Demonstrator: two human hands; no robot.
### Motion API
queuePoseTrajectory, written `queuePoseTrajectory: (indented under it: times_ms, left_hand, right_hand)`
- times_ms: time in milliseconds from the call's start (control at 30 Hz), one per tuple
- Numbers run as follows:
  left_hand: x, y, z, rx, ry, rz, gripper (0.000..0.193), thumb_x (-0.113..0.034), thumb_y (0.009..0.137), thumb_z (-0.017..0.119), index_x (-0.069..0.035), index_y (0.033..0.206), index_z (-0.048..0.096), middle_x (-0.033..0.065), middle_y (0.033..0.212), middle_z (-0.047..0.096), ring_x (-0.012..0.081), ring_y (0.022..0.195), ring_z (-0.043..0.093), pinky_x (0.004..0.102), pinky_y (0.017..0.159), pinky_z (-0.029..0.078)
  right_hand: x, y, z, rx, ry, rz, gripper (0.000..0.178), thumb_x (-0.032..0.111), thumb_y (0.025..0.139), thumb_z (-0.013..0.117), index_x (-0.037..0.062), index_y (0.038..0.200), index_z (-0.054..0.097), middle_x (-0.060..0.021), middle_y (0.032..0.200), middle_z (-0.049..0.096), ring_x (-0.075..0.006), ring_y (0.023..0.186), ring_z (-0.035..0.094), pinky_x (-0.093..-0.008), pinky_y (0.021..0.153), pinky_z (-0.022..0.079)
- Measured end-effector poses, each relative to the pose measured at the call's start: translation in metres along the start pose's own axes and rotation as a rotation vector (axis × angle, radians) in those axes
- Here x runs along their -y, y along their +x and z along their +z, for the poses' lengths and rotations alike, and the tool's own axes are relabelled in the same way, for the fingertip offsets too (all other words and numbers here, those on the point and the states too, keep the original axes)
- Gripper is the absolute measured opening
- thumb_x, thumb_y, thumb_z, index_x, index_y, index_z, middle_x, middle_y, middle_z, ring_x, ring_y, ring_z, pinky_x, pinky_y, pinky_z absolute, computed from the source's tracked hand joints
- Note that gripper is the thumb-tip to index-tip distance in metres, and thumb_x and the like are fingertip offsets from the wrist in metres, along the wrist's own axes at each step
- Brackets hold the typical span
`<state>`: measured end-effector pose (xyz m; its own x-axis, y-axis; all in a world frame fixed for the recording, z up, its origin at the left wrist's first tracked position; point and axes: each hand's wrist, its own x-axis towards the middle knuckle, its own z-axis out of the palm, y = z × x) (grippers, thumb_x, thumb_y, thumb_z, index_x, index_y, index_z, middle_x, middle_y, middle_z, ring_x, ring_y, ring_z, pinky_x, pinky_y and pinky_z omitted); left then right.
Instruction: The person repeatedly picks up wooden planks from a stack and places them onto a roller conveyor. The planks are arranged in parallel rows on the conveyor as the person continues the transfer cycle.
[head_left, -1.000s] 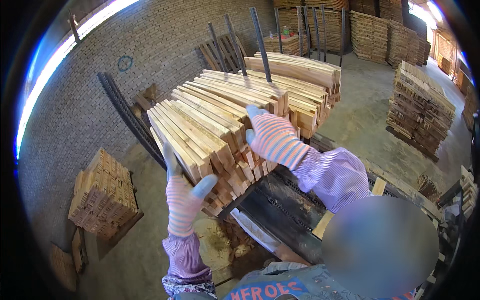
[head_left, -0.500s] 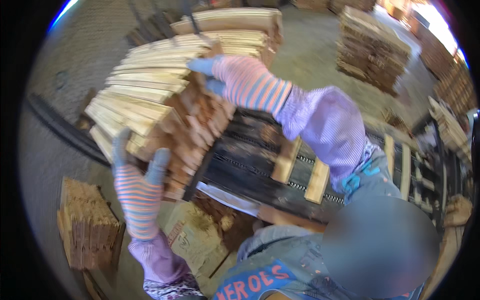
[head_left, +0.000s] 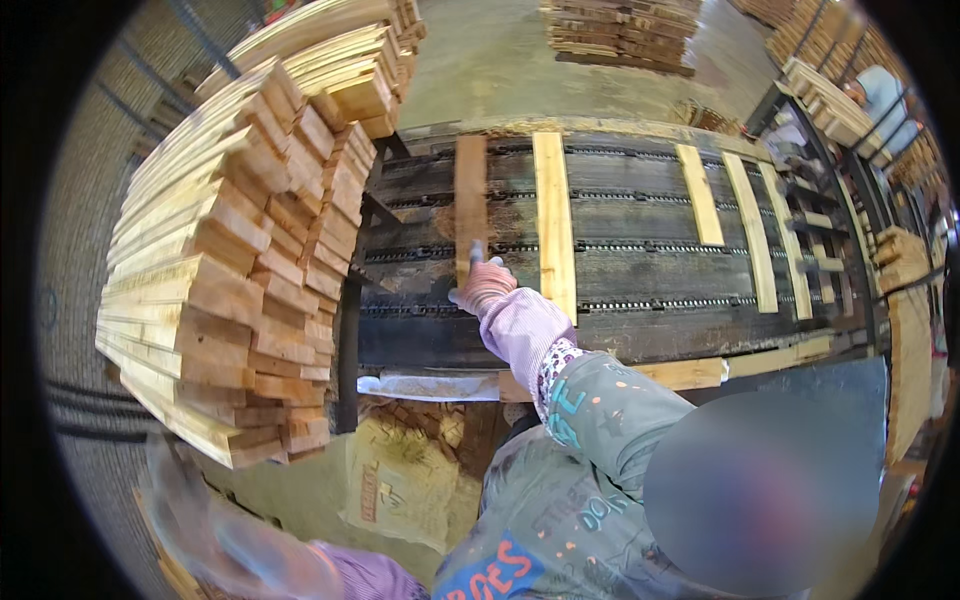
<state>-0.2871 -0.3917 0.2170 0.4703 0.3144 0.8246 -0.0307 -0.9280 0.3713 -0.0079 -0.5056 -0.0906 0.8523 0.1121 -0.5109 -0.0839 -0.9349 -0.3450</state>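
My right hand (head_left: 487, 282), in a striped glove with blue-grey fingertips, grips the near end of a reddish-brown wooden board (head_left: 470, 195). That board lies across the dark chain conveyor (head_left: 640, 273), slightly blurred. Just right of it, a paler board (head_left: 553, 220) lies parallel on the chains. My left hand (head_left: 225, 525), gloved too, is low at the left, below the near end of a tall board stack (head_left: 215, 290). Motion smears its fingers, and I see nothing held in it.
Several shorter pale boards (head_left: 750, 230) lie farther right on the conveyor. A second stack (head_left: 350, 75) stands behind the near one. A printed sack (head_left: 400, 485) sits on the floor below. Another person (head_left: 883, 105) is at the far right, and board piles (head_left: 625, 35) stand beyond.
My hands have left the stack. The right moved onto the conveyor and took the reddish-brown board's end; the left dropped toward the lower left. The view has turned rightward.
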Motion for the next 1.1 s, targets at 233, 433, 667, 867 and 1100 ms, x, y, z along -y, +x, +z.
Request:
queuePoseTrajectory:
  times_ms: [233, 433, 667, 867, 1100]
  left_hand:
    - [0.012, -0.145, 0.111, 0.978, -0.585, -0.638, 0.021, -0.014, 0.095, 0.075, -0.001, 0.111, 0.072, 0.0129, 0.108, 0.075, 0.0289, 0.099, 0.071, 0.0345, 0.091, 0.054]
    - [0.032, -0.243, 0.311, 1.130, -0.006, -0.141, 0.099, -0.065, 0.073, 0.087, -0.015, 0.152, 0.052, 0.0244, 0.163, 0.040, 0.0472, 0.150, 0.037, 0.0602, 0.119, 0.038]
    - [0.041, -0.231, 0.358, 1.258, 0.210, -0.202, 0.093, -0.035, 0.076, 0.089, -0.021, 0.156, 0.044, 0.0220, 0.154, 0.048, 0.0446, 0.129, 0.054, 0.0522, 0.106, 0.050]
    - [0.032, -0.177, 0.302, 1.165, -1.451, -1.240, 0.098, -0.008, 0.072, 0.074, -0.008, 0.162, 0.036, 0.0153, 0.138, 0.061, 0.0345, 0.119, 0.069, 0.0488, 0.092, 0.064]
    - [-0.042, -0.211, 0.278, 0.846, -1.537, -1.365, 0.091, -0.004, 0.070, 0.076, -0.011, 0.156, 0.047, 0.0177, 0.129, 0.066, 0.0375, 0.107, 0.072, 0.0467, 0.089, 0.064]
  right_hand:
    - [-0.124, -0.020, -0.045, 0.566, 2.049, -0.224, 0.070, 0.023, 0.091, 0.076, 0.0139, 0.154, 0.049, -0.0123, 0.132, 0.065, -0.0337, 0.117, 0.068, -0.0572, 0.097, 0.060]
    - [-0.213, -0.108, -0.087, 0.092, 1.403, -0.282, 0.094, 0.021, 0.082, 0.084, 0.0152, 0.165, 0.040, -0.0089, 0.140, 0.063, -0.0190, 0.114, 0.066, -0.0347, 0.095, 0.057]
    - [-0.311, -0.030, -0.153, -0.254, 0.819, 0.046, 0.093, 0.018, 0.083, 0.078, 0.0142, 0.166, 0.038, -0.0197, 0.123, 0.072, -0.0267, 0.109, 0.072, -0.0372, 0.098, 0.057]
    - [-0.314, 0.060, -0.193, -0.322, -0.029, 0.458, 0.094, 0.052, 0.087, 0.079, 0.0262, 0.165, 0.034, -0.0219, 0.150, 0.054, -0.0405, 0.138, 0.056, -0.0525, 0.114, 0.046]
    - [-0.357, 0.105, -0.146, -0.645, 0.791, 0.017, 0.087, 0.025, 0.086, 0.087, 0.0107, 0.159, 0.042, -0.0225, 0.133, 0.069, -0.0313, 0.118, 0.069, -0.0446, 0.101, 0.055]
